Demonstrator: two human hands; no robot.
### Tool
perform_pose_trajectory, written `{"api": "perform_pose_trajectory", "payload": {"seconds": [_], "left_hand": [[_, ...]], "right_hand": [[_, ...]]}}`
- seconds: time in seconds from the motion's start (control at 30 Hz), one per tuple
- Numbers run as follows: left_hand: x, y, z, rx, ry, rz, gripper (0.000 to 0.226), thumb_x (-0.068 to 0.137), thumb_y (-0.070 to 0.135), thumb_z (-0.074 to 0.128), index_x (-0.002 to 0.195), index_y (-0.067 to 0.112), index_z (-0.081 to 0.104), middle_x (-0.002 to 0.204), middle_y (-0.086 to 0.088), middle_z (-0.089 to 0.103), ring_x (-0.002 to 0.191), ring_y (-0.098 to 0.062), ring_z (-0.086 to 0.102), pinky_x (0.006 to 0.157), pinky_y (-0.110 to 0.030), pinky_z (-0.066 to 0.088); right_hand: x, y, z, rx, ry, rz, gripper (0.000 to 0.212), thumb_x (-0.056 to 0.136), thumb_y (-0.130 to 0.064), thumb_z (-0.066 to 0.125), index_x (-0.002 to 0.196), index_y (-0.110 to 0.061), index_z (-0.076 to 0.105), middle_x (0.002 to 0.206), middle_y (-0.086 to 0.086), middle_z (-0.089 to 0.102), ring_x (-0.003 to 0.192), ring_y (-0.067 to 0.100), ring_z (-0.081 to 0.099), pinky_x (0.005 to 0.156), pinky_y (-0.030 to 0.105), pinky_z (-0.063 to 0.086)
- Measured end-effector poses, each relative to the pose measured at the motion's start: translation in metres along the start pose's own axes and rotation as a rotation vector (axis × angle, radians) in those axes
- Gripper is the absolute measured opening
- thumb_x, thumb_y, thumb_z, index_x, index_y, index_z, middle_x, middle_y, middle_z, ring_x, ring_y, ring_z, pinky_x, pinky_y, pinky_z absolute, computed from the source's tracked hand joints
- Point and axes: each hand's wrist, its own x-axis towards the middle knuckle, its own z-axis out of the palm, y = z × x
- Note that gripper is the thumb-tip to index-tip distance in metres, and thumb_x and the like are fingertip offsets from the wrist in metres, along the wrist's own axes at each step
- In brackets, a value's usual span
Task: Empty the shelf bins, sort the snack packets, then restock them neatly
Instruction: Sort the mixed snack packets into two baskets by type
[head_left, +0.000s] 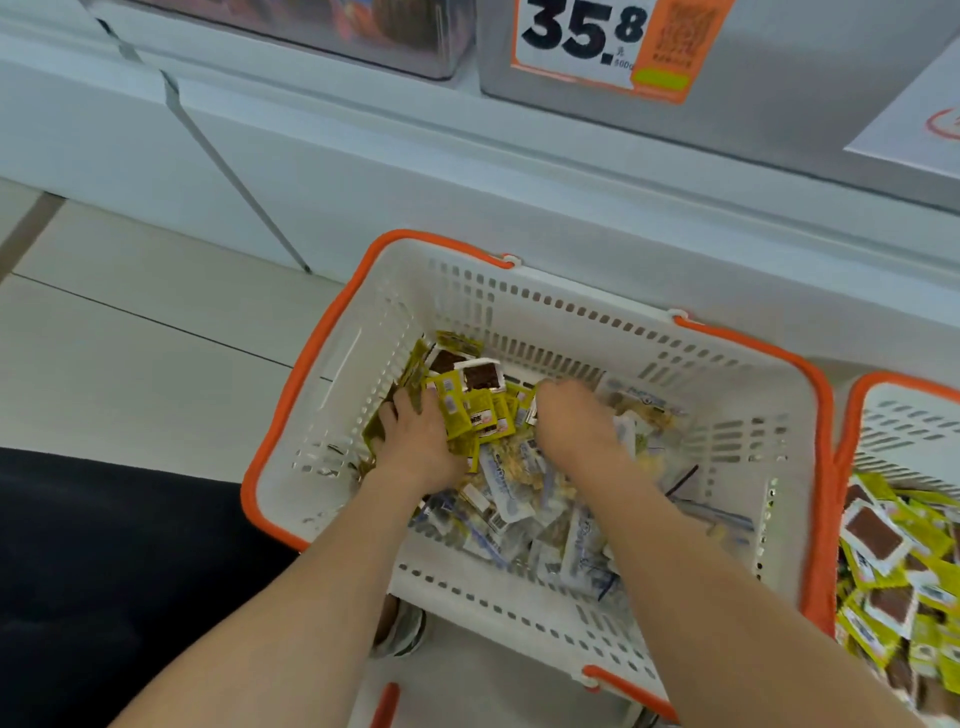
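Both hands were down inside the white basket (519, 291) with the orange rim, which sat on the floor (130, 338) below the shelf. The left hand (415, 436) lay palm-down on the yellow-green packets (467, 410) heaped at the basket's far left, its fingers (395, 402) spread over them. The right hand (574, 421) was blurred, its fingers curled down into the pile; whether they pinched anything could not be told. White-and-blue packets (519, 514) filled the near half. A second basket (893, 415) just beside it on the right held more yellow-green packets (893, 571).
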Motion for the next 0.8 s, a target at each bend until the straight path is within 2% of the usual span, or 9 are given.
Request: {"api": "perform_pose_trajectory", "payload": {"seconds": [0.1,0.2,0.3,0.43,0.5,0.53,0.6,0.7,0.8], "left_hand": [[-0.002,0.006,0.005,0.048,0.034,-0.004,0.136,0.068,0.055,0.089,0.161,0.024,-0.005,0.164,-0.011,-0.014,0.153,-0.047,-0.006,0.116,-0.070,0.025],[0.003,0.013,0.010,0.020,0.150,-0.030,0.147,0.066,0.049,0.093,0.162,0.020,-0.015,0.166,-0.012,-0.022,0.153,-0.051,-0.004,0.116,-0.067,0.029],[0.010,0.019,0.010,0.009,0.143,-0.057,0.155,0.063,0.052,0.095,0.160,0.013,-0.019,0.166,-0.016,-0.005,0.153,-0.048,0.005,0.115,-0.065,0.030],[0.025,0.017,0.000,0.111,0.159,-0.036,0.157,0.055,0.059,0.095,0.160,0.000,-0.006,0.152,-0.022,0.026,0.142,-0.043,0.028,0.114,-0.058,0.030],[0.032,0.013,0.000,0.154,0.135,0.039,0.145,0.057,0.069,0.087,0.158,0.000,0.009,0.149,-0.021,0.032,0.138,-0.042,0.031,0.113,-0.058,0.030],[0.035,0.010,0.002,0.136,0.098,0.063,0.144,0.058,0.074,0.083,0.159,0.002,0.009,0.151,-0.023,0.028,0.140,-0.044,0.028,0.115,-0.058,0.030],[0.037,0.005,0.003,0.067,-0.008,0.075,0.153,0.058,0.079,0.081,0.163,0.008,-0.004,0.162,-0.024,0.009,0.150,-0.048,0.014,0.121,-0.059,0.027],[0.041,0.006,0.001,0.069,-0.091,0.086,0.161,0.056,0.070,0.089,0.163,0.013,-0.017,0.168,-0.022,-0.009,0.155,-0.049,0.002,0.124,-0.058,0.022],[0.049,0.006,-0.002,0.058,-0.078,0.115,0.154,0.055,0.058,0.094,0.162,0.010,-0.007,0.164,-0.023,0.010,0.152,-0.048,0.019,0.120,-0.057,0.028]], "right_hand": [[0.012,0.007,0.018,0.042,-0.067,-0.078,0.036,0.093,0.008,0.054,0.128,-0.001,0.053,0.124,0.020,0.058,0.114,0.038,0.058,0.079,0.040,0.045],[0.021,0.011,0.030,0.027,-0.069,-0.010,0.044,0.092,-0.003,0.059,0.136,-0.004,0.050,0.133,0.022,0.057,0.124,0.041,0.053,0.096,0.044,0.049],[0.031,0.009,0.029,0.026,-0.149,0.121,0.065,0.083,-0.020,0.072,0.142,-0.011,0.046,0.141,0.021,0.052,0.133,0.044,0.046,0.107,0.052,0.046],[0.040,0.011,0.018,-0.072,-0.318,0.143,0.089,0.081,-0.020,0.072,0.157,-0.013,0.026,0.157,0.020,0.033,0.144,0.041,0.037,0.113,0.055,0.040],[0.041,0.009,0.021,-0.149,-0.311,0.120,0.087,0.082,-0.020,0.071,0.156,-0.009,0.028,0.157,0.021,0.033,0.144,0.042,0.033,0.115,0.055,0.034],[0.042,0.007,0.024,-0.171,-0.277,0.101,0.081,0.082,-0.021,0.071,0.153,-0.007,0.034,0.154,0.021,0.037,0.143,0.042,0.034,0.115,0.055,0.032],[0.046,0.005,0.036,-0.173,-0.192,0.076,0.069,0.084,-0.018,0.072,0.145,-0.003,0.044,0.148,0.020,0.044,0.139,0.041,0.037,0.114,0.053,0.032],[0.053,0.005,0.043,-0.110,-0.123,0.055,0.064,0.089,-0.018,0.074,0.144,-0.001,0.046,0.144,0.022,0.048,0.136,0.041,0.044,0.114,0.051,0.039],[0.060,0.004,0.045,0.123,-0.029,0.045,0.058,0.091,-0.025,0.076,0.139,-0.006,0.049,0.137,0.019,0.054,0.126,0.039,0.055,0.101,0.047,0.047]]}}
